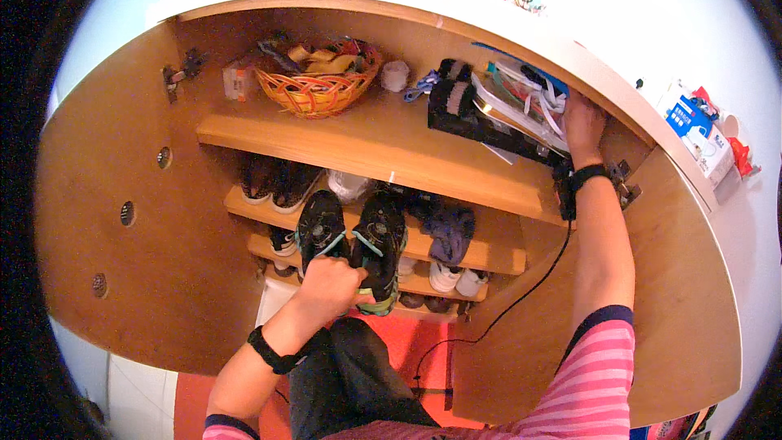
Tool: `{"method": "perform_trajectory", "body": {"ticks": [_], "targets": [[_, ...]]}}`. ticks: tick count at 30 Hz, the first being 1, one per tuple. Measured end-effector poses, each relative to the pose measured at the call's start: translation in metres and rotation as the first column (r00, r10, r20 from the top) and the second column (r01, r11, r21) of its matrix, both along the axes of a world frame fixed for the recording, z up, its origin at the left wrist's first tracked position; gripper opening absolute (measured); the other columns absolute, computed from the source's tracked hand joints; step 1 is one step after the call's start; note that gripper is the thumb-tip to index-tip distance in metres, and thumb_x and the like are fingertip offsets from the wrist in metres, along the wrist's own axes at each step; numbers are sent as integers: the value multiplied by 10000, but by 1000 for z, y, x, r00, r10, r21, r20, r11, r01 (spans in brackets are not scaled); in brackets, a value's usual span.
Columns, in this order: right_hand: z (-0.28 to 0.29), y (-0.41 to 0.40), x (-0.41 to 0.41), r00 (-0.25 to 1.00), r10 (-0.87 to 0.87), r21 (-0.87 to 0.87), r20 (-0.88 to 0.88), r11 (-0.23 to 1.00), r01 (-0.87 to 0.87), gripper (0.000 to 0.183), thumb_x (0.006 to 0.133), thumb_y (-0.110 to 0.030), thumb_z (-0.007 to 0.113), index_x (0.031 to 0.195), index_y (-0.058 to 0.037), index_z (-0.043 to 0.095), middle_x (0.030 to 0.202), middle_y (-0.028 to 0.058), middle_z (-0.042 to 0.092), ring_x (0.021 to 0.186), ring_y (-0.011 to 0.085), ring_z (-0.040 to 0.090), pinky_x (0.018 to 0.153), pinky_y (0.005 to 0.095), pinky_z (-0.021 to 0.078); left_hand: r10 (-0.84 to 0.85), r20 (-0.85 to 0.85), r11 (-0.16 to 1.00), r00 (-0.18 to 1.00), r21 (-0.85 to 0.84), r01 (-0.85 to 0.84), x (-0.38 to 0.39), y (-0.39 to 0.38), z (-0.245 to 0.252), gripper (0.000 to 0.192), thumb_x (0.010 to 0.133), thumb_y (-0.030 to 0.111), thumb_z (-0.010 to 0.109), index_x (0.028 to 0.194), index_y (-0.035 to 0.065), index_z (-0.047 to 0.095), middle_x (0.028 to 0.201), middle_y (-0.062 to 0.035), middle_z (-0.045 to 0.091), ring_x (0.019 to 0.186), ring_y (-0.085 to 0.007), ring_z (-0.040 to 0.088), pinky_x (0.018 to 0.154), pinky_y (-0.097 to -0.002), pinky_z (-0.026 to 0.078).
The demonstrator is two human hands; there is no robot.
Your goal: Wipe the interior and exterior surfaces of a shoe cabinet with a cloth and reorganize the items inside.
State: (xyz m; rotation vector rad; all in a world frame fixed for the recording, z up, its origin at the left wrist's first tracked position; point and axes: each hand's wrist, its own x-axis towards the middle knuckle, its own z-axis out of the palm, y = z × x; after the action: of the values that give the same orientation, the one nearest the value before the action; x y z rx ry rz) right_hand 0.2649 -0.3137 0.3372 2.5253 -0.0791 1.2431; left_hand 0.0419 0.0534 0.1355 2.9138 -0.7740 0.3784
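Note:
My left hand [333, 286] grips a pair of black sneakers [380, 232] by their heels, toes pointing away from me, in front of the lower shelves of a wooden shoe cabinet. The sneakers have light blue collar trim and green at one heel. My right hand [583, 125] reaches into the right end of the upper shelf [366, 143], beside a black box [455, 113] with a clear plastic case [519, 95] of cords and small items on it. My right fingertips are hidden behind that pile.
On the upper shelf stand an orange wicker basket [317, 95], a small carton [235, 82] and a white roll [396, 76]. White shoes [446, 277] and a dark cloth [452, 235] rest lower down. Two open doors [116, 244] flank me. A black cable [519, 305] hangs from my right wrist area.

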Motion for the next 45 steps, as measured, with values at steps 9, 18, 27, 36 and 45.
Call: {"method": "perform_trajectory", "body": {"ticks": [9, 18, 27, 36, 45], "targets": [[7, 13, 8, 978, 83, -205, -191, 971, -122, 340, 846, -201, 419, 1081, 4, 557, 1132, 204, 545, 1013, 343, 548, 871, 443, 436, 56, -44, 998, 997, -18, -57, -6, 4, -10, 353, 669, 413, 669, 855, 114, 636, 688, -108, 562, 682, -271, 583, 627, -374, 466], [12, -50, 47, 955, 274, -480, 116, 857, -188, 440, 892, -344, 399, 1247, -89, 451, 1283, 172, 442, 1214, 322, 377, 1027, 376, 276, 72, 14, 995, 997, -66, -71, -8, -15, -38, 376, 661, 406, 666, 907, 123, 644, 694, -94, 524, 705, -272, 545, 633, -370, 442], [4, -44, 64, 833, 552, 135, 30, 823, -551, 419, 920, -276, 371, 1228, -1, 446, 1318, 195, 392, 1225, 342, 356, 1039, 372, 248, 115, 94, 992, 989, -72, -108, -16, -15, -62, 372, 662, 385, 668, 936, 135, 648, 721, -100, 508, 735, -278, 522, 654, -376, 432], [1, -79, 106, 890, 446, -129, 92, 892, -434, 494, 776, -50, 411, 1270, -30, 417, 1253, 228, 441, 1161, 365, 426, 999, 351, 324, 132, 120, 980, 984, -163, -111, -18, -16, -69, 409, 650, 373, 683, 966, 120, 624, 744, -108, 503, 765, -289, 519, 680, -383, 425], [-19, -4, 38, 911, 385, 373, -147, 874, -310, 460, 779, -83, 427, 1237, -89, 470, 1120, 241, 537, 954, 375, 564, 852, 400, 440, 165, 81, 963, 983, -230, -142, -30, -7, -57, 400, 630, 346, 717, 944, 122, 611, 747, -110, 504, 737, -300, 524, 634, -396, 431]]}}
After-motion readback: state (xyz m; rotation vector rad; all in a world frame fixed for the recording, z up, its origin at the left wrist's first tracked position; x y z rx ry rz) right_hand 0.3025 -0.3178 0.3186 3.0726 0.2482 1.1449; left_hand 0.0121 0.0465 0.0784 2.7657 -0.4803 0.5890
